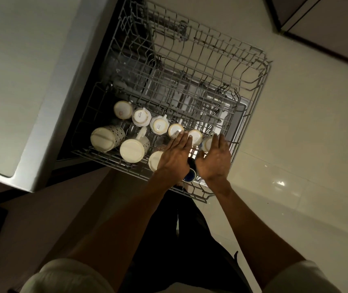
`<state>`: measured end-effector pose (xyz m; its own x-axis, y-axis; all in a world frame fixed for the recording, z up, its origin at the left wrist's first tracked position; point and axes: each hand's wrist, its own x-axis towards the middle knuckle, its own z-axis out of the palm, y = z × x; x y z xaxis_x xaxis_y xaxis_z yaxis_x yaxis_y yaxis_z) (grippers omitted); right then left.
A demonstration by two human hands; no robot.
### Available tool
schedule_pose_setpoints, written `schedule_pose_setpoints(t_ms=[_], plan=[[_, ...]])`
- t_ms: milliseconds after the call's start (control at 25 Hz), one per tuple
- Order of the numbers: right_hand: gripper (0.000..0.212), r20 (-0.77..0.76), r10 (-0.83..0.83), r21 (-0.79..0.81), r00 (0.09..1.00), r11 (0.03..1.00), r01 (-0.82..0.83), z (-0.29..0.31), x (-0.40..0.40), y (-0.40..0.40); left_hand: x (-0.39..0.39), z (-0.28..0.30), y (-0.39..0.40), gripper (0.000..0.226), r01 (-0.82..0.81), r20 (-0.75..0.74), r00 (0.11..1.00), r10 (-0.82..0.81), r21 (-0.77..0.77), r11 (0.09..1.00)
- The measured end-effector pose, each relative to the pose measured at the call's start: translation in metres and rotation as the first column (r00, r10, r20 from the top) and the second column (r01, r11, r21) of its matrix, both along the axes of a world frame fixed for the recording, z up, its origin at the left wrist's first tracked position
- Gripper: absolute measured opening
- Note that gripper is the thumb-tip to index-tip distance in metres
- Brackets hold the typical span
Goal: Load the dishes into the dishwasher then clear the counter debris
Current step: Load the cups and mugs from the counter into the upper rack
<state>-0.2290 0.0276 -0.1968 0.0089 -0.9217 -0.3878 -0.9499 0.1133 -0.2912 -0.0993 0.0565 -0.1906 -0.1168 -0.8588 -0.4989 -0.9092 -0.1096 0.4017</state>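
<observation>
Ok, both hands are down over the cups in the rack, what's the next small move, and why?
Probably seat the small cup under the right hand upside down at the row's end, then lift both hands away. The left hand rests on its neighbour cup; the rest of the upper rack looks free.

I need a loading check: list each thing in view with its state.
Rack: pulled out, far half unfilled.
Small cups: upside down, in a row.
Patterned mugs: upside down, tilted, near edge.
Blue cup: partly hidden under the hands.
Left hand: fingers straight, on a small cup.
Right hand: fingers spread over a cup.
</observation>
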Motion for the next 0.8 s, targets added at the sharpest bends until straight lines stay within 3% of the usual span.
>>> schedule_pose_setpoints(t_ms=[360,600,800], plan=[[0.075,0.103,0.351,0.056,0.930,0.932,-0.358,0.077,0.044,0.023,0.024,0.071,0.038,0.072,-0.157,0.112,0.981,0.161,-0.048,0.986],[0.070,0.139,0.548,-0.059,0.825,0.836,-0.545,0.139,0.085,0.028,0.058,0.134,0.063,0.072,-0.274,0.198,0.929,0.313,-0.204,0.940],[0.066,0.151,0.697,-0.260,0.701,0.712,-0.652,0.195,0.146,0.043,0.104,0.189,0.098,0.063,-0.460,0.134,0.817,0.561,-0.436,0.774]])
